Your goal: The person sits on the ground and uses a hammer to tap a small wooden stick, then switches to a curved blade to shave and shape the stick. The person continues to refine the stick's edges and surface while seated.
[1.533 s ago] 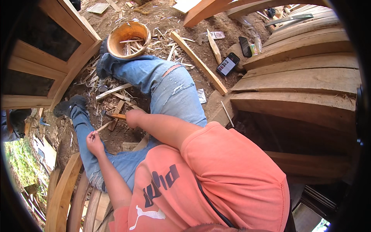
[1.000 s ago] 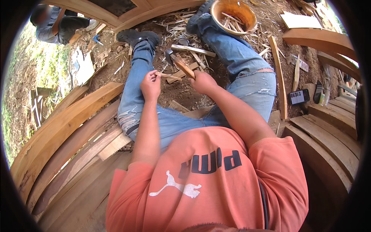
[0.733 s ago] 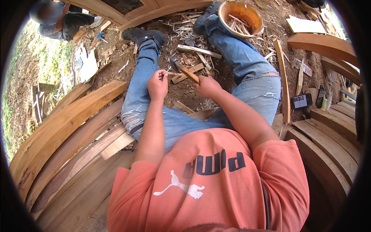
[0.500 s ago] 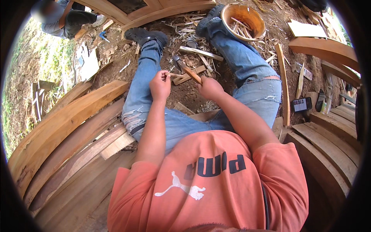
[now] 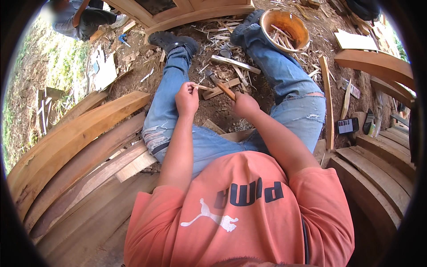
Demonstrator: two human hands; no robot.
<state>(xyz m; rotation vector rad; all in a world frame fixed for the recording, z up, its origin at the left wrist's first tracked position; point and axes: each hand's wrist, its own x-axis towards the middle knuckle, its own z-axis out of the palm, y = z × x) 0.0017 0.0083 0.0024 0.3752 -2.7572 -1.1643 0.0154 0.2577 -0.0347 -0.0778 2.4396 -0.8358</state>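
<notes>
Between my spread knees, my left hand (image 5: 187,99) pinches a thin pale wood stick (image 5: 202,87) with its fingertips, its free end pointing right. A hammer (image 5: 223,89) is gripped by its wooden handle in my right hand (image 5: 245,106), with the dark metal head tilted up and away from me. Just beyond the stick, a short wood block (image 5: 227,84) lies on the dirt. The hammer overlaps part of that block in the picture; whether they touch, I cannot tell.
A bucket (image 5: 287,24) holding wood strips stands by my right foot. Curved planks (image 5: 71,138) lie at left, more boards (image 5: 378,169) at right. A phone (image 5: 347,126) rests near them. A framed wooden piece (image 5: 191,13) stands ahead. Another person (image 5: 82,20) sits far left.
The hammer head has swung slightly, now looking shorter and lower. My left hand keeps its pinch on the stick. The whole view has shifted a little.
</notes>
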